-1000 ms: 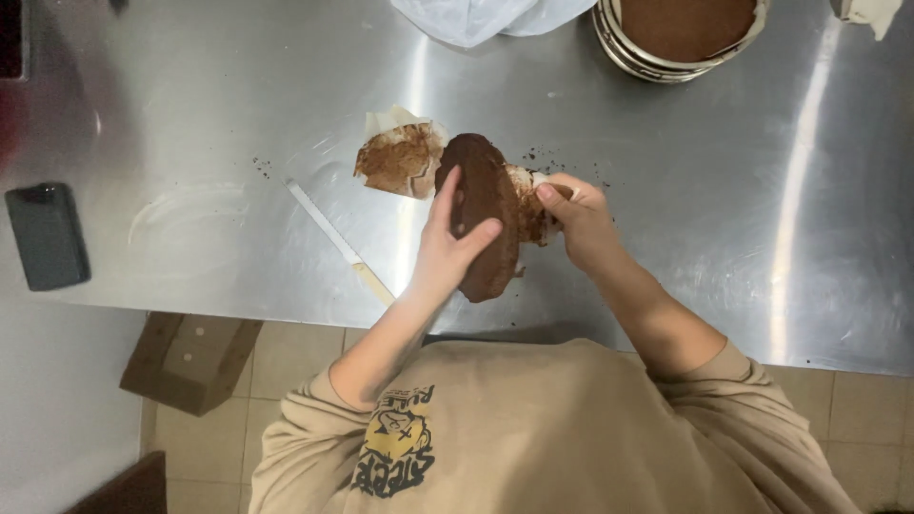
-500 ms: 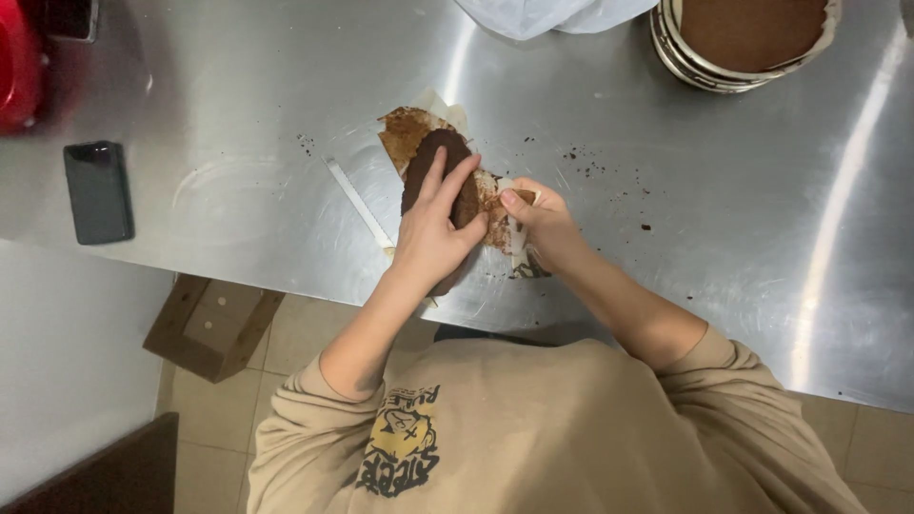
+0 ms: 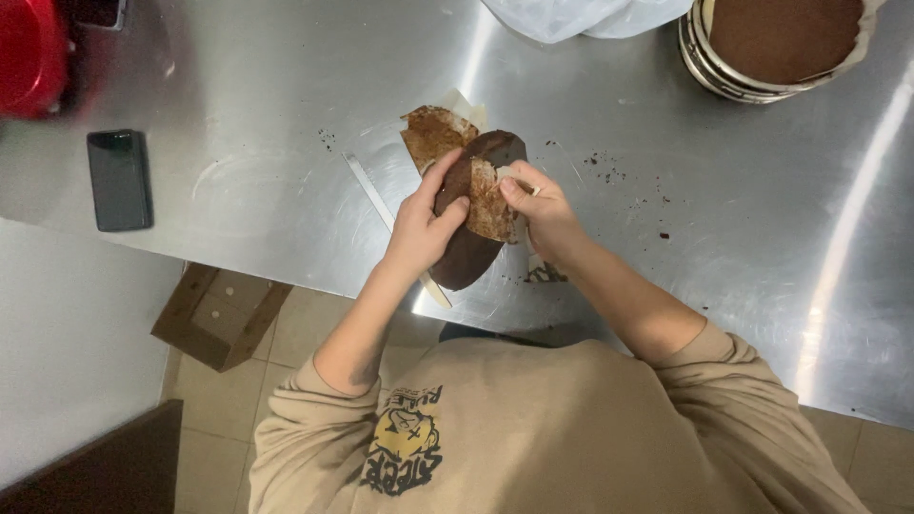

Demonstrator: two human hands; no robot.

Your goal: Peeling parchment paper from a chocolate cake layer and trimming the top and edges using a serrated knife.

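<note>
The left hand [image 3: 419, 233] holds a dark brown round cake [image 3: 476, 214] tilted up on its edge, the fingers spread on its flat face and the thumb behind it. The right hand [image 3: 543, 209] pinches a piece of brown-stained paper [image 3: 490, 200] that sticks to the face of the cake; this grip is closed on the top edge of the paper, near the cake's upper rim. Compared with a moment ago, more of the paper stands free from the cake, and the right hand has come higher, so the peeling seems to go on well, but the lower part of the paper is still attached.

The cake is just above the surface [image 3: 286, 114], close to its near edge, about the middle. Behind it lies another stained paper piece [image 3: 433, 133]. A thin flat strip [image 3: 371, 195] lies to the left of the hands, and dark crumbs [image 3: 609, 171] are spread to the right. A phone [image 3: 119, 179] rests toward the left edge, and a round tin [image 3: 776, 48] with brown filling stands at the far right corner.
</note>
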